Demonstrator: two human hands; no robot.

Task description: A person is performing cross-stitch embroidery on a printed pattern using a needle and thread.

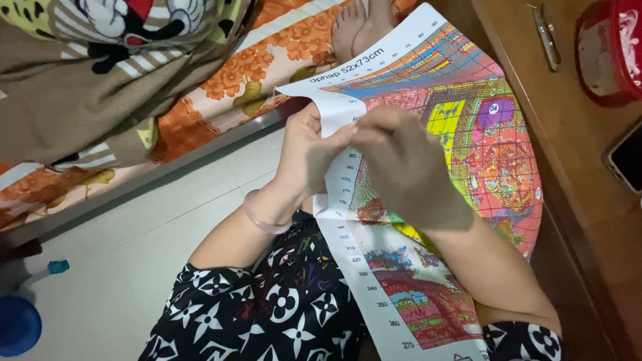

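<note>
I see the left hand (309,150) in the middle of the frame pinching the white numbered margin of a printed cross-stitch canvas (468,140), fingers folded over its edge. The right hand (401,157) sits just beside it, touching it, fingertips bunched as though nipping something fine against the cloth; I cannot tell whether a needle or thread is in that grip, since the hand is blurred and its back hides the tips.

To do this well, I judge the left hand should keep the edge taut and flat so the grid squares read clearly, while the right works in small, steady motions close to the pinch.

The canvas runs from the upper centre of the frame down across the lap to the bottom edge, passing under both hands. A pale bangle (262,217) rings the left wrist. A blue cup (17,325) stands at lower left on the tiled floor (134,227).
</note>
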